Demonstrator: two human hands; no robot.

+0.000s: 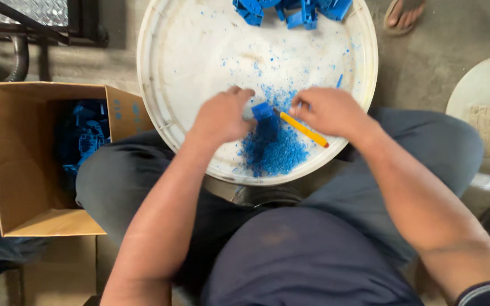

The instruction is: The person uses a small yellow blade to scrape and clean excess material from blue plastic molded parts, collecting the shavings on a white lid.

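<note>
your left hand (222, 116) has a bright blue plastic part (263, 110), your right hand (327, 110) a yellow knife (303, 129) with red tip. white round lid (199, 45) speckled with blue shavings (273, 148). brown cardboard box (24, 170), blue parts (83, 136) inside. your trousers (313, 255) dark grey-blue.

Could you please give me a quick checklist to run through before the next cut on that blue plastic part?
1. Left hand grips the blue plastic part: ok.
2. Right hand holds the yellow utility knife: ok.
3. Blade tip clear of the left fingers: cannot tell, hidden between hands.
4. Work sits over the white round lid, shavings pile caught on it: ok.
5. Cardboard box of blue parts within reach at left: ok.
6. Untrimmed blue parts at the lid's far edge: ok.
</note>
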